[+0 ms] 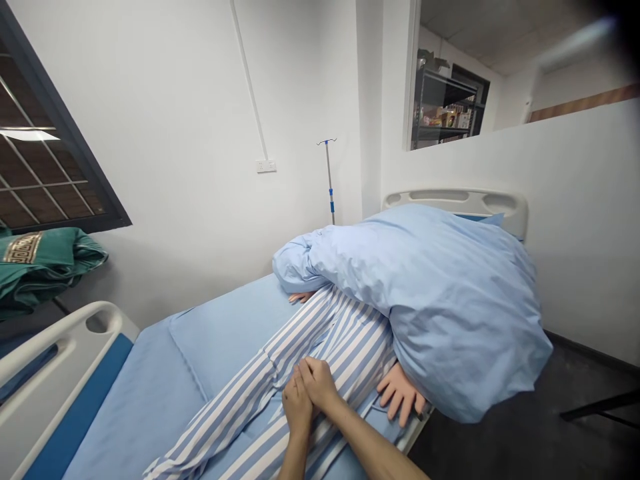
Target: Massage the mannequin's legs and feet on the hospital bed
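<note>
My left hand and my right hand are clasped against each other, fingers curled and pressed together. No object shows in either of them. Both are over the blue-and-white striped trousers of a figure lying on the bed; whether they touch the cloth I cannot tell. A light blue quilt, bunched up, covers the figure's upper body and head. From under its edge comes one smooth, manikin-like hand near my right forearm. Fingers of the other manikin hand show at the far side.
The bed's light blue sheet runs to a footboard at left; the headboard stands behind the quilt. An IV pole rises by the wall. Folded green cloth lies at far left. Dark floor shows at right.
</note>
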Available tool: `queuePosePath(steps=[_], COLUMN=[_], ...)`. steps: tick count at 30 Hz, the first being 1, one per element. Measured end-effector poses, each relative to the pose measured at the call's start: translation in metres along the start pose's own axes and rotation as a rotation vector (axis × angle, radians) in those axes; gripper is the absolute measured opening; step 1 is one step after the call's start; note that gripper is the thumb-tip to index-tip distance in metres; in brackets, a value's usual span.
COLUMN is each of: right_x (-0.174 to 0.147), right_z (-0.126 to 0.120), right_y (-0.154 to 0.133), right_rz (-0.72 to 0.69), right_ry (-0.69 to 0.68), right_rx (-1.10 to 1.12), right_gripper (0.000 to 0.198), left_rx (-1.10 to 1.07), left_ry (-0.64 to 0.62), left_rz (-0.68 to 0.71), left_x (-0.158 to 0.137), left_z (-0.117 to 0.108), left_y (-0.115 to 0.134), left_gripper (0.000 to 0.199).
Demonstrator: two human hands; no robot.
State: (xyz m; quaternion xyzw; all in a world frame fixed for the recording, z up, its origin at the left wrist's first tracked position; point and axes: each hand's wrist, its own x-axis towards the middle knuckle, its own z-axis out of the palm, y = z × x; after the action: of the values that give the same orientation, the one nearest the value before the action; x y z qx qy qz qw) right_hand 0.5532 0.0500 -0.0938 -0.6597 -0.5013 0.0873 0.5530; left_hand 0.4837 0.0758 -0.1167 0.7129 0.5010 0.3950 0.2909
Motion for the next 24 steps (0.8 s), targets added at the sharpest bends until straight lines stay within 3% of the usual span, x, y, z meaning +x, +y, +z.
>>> queuePosePath(steps=[4, 12, 15, 19, 24], right_x=[0.007, 0.008, 0.009, 0.011, 0.012], right_z=[-0.012, -0.013, -0.013, -0.012, -0.008], right_y=[0.006, 0.019, 0.021, 0.024, 0.028], right_rz=[-0.126, 0.001, 0.015, 0.029, 0.045], right_ry=[-0.048, 0.002, 0.027, 0.051, 0.041], right_rx=[-0.125, -0.084, -0.004, 0.052, 0.039], right_gripper=[0.032, 0.037, 0.039, 0.04, 0.042], left_rx=[-0.064, 0.119, 0.077, -0.027, 0.176], left_ry=[-0.052, -0.109, -0.154, -0.104, -0.04], left_rz=[-0.043, -0.083, -0.066, -0.034, 0.069], left_x=[-0.004, 0.005, 0.016, 0.015, 0.005], left_z=[-0.003, 0.001, 0.007, 0.018, 0.027], left_y=[0.008, 0.02, 0.028, 0.029, 0.012], left_gripper=[0.039, 0.035, 0.033, 0.036, 0.03])
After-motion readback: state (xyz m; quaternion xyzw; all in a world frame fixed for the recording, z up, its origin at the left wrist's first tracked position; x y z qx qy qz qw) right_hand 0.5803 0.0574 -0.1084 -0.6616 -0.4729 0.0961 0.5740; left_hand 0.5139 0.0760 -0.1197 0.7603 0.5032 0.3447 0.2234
